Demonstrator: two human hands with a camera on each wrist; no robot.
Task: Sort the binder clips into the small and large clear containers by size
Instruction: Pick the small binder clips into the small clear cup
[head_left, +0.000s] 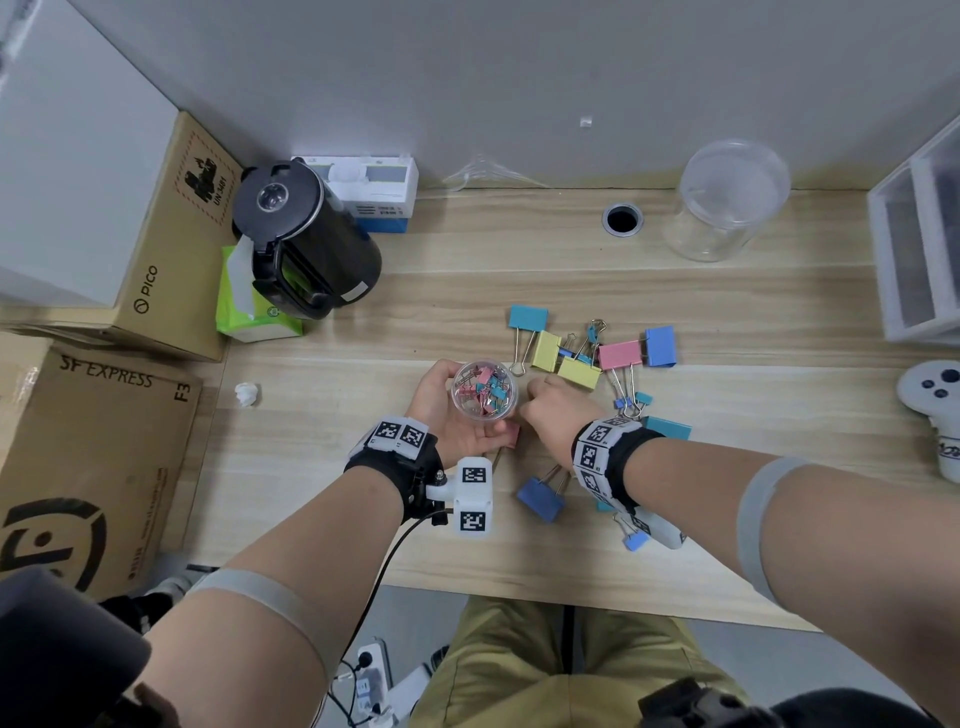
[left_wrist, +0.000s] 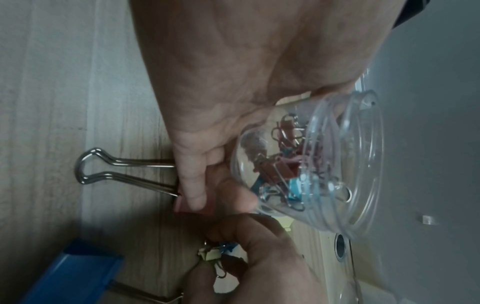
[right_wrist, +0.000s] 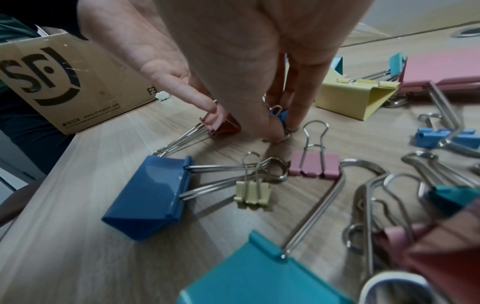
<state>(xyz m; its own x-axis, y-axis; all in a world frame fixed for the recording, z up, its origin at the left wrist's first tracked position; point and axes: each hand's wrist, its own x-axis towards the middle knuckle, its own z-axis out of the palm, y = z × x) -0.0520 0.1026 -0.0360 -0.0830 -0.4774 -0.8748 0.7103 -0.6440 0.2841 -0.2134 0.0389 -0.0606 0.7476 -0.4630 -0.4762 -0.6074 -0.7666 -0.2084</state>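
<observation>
My left hand holds the small clear container just above the table; several small pink and teal clips lie inside it. Its little finger rests on a large pink clip. Right beside the container, my right hand pinches small clips at the table top: a blue one and a pale yellow one. Large clips lie around: teal, yellow, pink, blue. Small pink and yellow clips lie loose. The large clear container stands far right.
A black kettle, a green tissue pack and cardboard boxes crowd the left side. White drawers and a white controller sit at the right edge. A cable hole is near the wall.
</observation>
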